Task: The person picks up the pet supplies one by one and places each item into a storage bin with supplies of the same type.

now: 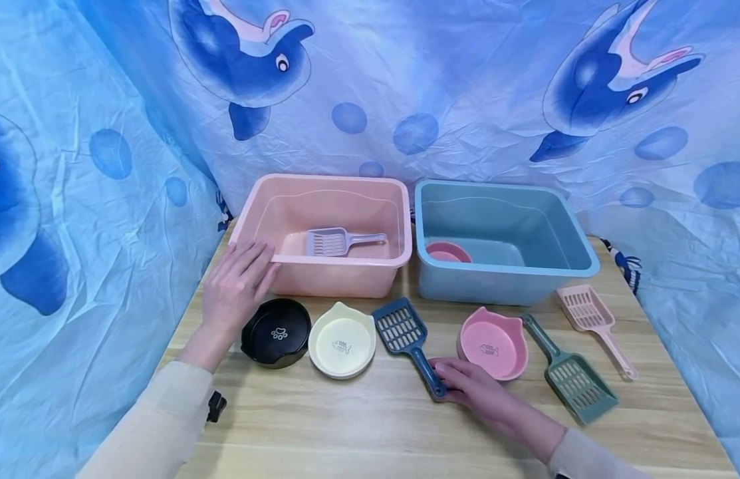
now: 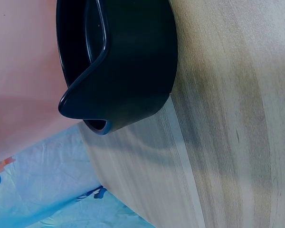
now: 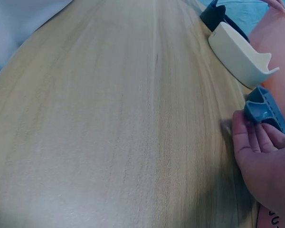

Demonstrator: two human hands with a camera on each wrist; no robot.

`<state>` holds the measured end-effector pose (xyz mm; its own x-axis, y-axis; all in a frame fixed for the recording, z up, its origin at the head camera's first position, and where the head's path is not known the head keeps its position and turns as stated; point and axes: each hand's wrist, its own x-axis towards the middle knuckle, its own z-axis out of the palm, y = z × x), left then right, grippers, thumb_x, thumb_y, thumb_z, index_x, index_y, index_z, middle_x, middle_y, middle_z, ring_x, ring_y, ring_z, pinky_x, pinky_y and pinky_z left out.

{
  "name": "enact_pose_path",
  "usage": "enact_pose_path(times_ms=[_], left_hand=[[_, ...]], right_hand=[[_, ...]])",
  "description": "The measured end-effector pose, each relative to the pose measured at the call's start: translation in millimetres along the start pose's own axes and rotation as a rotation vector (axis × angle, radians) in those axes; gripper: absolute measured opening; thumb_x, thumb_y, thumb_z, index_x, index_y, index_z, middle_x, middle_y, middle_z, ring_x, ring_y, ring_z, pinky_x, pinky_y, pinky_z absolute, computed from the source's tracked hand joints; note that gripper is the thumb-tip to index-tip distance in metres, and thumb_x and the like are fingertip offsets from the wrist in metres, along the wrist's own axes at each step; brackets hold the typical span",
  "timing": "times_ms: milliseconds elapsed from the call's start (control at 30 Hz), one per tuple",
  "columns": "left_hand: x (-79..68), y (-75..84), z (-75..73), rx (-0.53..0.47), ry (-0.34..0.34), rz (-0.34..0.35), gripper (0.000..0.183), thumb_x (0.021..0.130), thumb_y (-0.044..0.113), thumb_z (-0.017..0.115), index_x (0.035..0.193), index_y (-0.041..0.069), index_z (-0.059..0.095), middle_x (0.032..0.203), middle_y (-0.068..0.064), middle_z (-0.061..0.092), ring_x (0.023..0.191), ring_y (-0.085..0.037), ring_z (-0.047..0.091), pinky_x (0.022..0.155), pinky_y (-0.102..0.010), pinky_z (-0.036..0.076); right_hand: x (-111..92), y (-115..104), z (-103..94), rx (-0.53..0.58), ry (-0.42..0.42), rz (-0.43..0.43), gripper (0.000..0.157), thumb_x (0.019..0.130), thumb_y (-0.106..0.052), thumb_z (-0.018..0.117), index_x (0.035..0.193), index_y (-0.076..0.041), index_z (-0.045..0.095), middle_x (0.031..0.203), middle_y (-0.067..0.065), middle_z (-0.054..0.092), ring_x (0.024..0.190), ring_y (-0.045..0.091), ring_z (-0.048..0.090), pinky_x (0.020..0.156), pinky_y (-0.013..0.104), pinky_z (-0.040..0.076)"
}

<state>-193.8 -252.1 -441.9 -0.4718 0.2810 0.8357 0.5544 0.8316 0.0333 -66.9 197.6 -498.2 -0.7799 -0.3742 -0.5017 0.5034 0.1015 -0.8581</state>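
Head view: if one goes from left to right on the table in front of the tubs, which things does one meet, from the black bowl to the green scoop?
Black bowl, cream bowl, blue scoop, pink bowl, green scoop.

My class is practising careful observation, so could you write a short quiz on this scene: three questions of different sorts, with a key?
1. Short answer: what lies inside the pink bin?
2. True or false: the right hand is holding the green scoop.
3. Count: how many bowls stand directly on the wooden table?

Key:
1. A lilac scoop.
2. False; it holds the handle of the dark blue scoop.
3. Three: the black bowl, the cream bowl and the pink bowl.
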Motion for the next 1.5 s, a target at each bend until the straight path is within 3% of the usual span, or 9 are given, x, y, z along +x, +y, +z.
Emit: enact_pose_path(times_ms=[267, 467, 800, 1200, 1500], left_hand=[[0.4, 0.0, 0.3, 0.01, 0.015, -0.003, 0.038, 0.107, 0.031, 0.066, 0.131, 0.004, 0.076, 0.125, -0.021, 0.075, 0.118, -0.045, 0.072, 0.11, -0.064, 0.051], [0.4, 1.4, 0.3, 0.002, 0.011, -0.005, 0.038, 0.105, 0.03, 0.068, 0.132, 0.004, 0.075, 0.125, -0.022, 0.075, 0.117, -0.046, 0.072, 0.109, -0.066, 0.051], [-2.6, 1.7, 2.7, -0.003, 0.004, -0.019, 0.039, 0.106, 0.032, 0.067, 0.133, 0.005, 0.075, 0.126, -0.022, 0.075, 0.119, -0.045, 0.071, 0.111, -0.065, 0.05], [-1.7, 1.7, 1.4, -0.002, 0.01, -0.02, 0.039, 0.106, 0.032, 0.067, 0.132, 0.004, 0.075, 0.126, -0.022, 0.075, 0.118, -0.046, 0.071, 0.111, -0.065, 0.049], [-2.1, 1.9, -0.1, -0.005, 0.011, -0.021, 0.04, 0.107, 0.033, 0.066, 0.132, 0.004, 0.075, 0.126, -0.022, 0.075, 0.118, -0.046, 0.071, 0.111, -0.066, 0.049]], right_hand=[[13.3, 0.5, 4.6, 0.043, -0.024, -0.018, 0.057, 0.108, -0.027, 0.067, 0.147, 0.011, 0.053, 0.126, 0.014, 0.072, 0.109, 0.019, 0.071, 0.097, 0.032, 0.061], [21.9, 2.3, 5.4, 0.045, 0.002, 0.021, 0.051, 0.103, -0.024, 0.074, 0.14, 0.008, 0.06, 0.116, 0.011, 0.074, 0.102, 0.017, 0.071, 0.094, 0.031, 0.061], [21.4, 3.7, 4.9, 0.006, 0.04, 0.041, 0.045, 0.099, -0.016, 0.078, 0.135, 0.006, 0.062, 0.109, 0.009, 0.072, 0.097, 0.017, 0.07, 0.088, 0.029, 0.06], [3.8, 0.2, -3.5, -0.155, -0.015, -0.064, 0.036, 0.097, -0.016, 0.081, 0.125, 0.003, 0.068, 0.103, 0.007, 0.073, 0.093, 0.019, 0.067, 0.081, 0.026, 0.061], [-23.7, -28.8, -21.9, -0.347, -0.064, -0.174, 0.034, 0.097, -0.014, 0.08, 0.123, 0.003, 0.07, 0.104, 0.011, 0.073, 0.093, 0.019, 0.068, 0.08, 0.023, 0.06]])
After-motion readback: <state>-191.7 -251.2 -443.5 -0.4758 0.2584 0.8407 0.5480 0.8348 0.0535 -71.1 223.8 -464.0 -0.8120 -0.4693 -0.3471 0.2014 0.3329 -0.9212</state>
